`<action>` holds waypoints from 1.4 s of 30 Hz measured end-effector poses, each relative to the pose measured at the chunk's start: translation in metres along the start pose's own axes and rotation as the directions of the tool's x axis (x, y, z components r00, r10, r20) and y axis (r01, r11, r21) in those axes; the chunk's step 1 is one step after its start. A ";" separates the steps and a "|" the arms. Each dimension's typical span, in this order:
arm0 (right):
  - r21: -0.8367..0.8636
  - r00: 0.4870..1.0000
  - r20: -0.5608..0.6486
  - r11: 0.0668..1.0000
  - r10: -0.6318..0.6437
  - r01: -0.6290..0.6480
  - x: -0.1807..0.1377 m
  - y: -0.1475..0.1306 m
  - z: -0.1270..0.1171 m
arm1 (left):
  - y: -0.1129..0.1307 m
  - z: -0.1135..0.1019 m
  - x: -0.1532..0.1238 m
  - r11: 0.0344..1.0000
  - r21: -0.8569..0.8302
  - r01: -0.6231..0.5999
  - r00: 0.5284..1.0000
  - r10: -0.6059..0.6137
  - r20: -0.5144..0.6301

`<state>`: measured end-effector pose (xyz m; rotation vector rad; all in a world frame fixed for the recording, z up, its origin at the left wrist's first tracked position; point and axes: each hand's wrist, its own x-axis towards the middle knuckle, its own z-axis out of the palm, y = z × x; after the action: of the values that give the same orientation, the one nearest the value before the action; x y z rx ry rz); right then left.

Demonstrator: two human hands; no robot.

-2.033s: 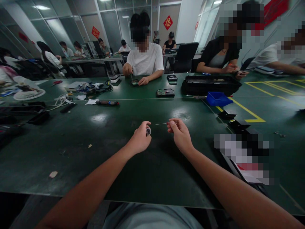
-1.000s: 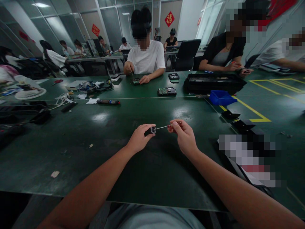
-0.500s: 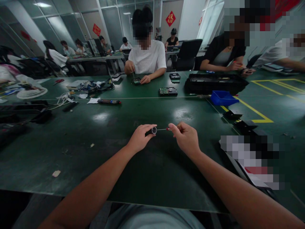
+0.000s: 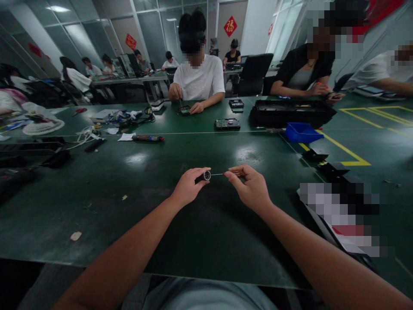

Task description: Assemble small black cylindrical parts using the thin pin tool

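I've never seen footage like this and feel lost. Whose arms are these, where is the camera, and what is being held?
No machine here: a camera worn on a person's head looks down at their own bare arms. The left hand pinches a small dark cylinder with a shiny round end; the right hand holds a thin tool, its tip at that end. Below is a green table. Farther off lie a circuit board, a blue tray and a black case. Other people work opposite.
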<state>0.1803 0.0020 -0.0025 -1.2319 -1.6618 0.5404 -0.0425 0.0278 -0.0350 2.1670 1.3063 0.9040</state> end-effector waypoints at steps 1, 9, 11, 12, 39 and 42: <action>0.012 1.000 0.012 1.000 -0.014 0.014 0.000 0.000 0.000 | 0.000 0.000 0.000 1.000 0.000 -0.004 1.000 0.004 -0.001; 0.049 0.998 0.060 0.998 0.033 -0.036 -0.002 0.004 0.004 | 0.005 -0.001 0.001 1.000 0.000 0.003 1.000 -0.003 -0.002; 0.020 0.996 0.060 0.997 0.070 -0.072 -0.003 0.004 0.005 | 0.005 -0.001 0.001 1.000 -0.006 -0.006 1.000 0.006 -0.001; 0.014 0.996 0.051 0.997 0.078 -0.078 -0.003 0.004 0.006 | 0.005 -0.001 0.001 1.000 -0.009 -0.011 1.000 0.011 -0.001; 0.759 0.891 0.075 0.554 0.448 -0.343 0.007 0.024 0.023 | -0.003 -0.005 0.009 0.979 0.108 -0.173 0.985 0.175 -0.004; 0.708 0.901 0.005 0.635 0.434 -0.310 0.007 0.027 0.022 | -0.003 -0.005 0.009 0.979 0.142 -0.145 0.989 0.146 0.009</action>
<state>0.1733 0.0235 -0.0307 -0.9930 -0.8831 1.1707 -0.0453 0.0374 -0.0311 2.3986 1.2608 0.8923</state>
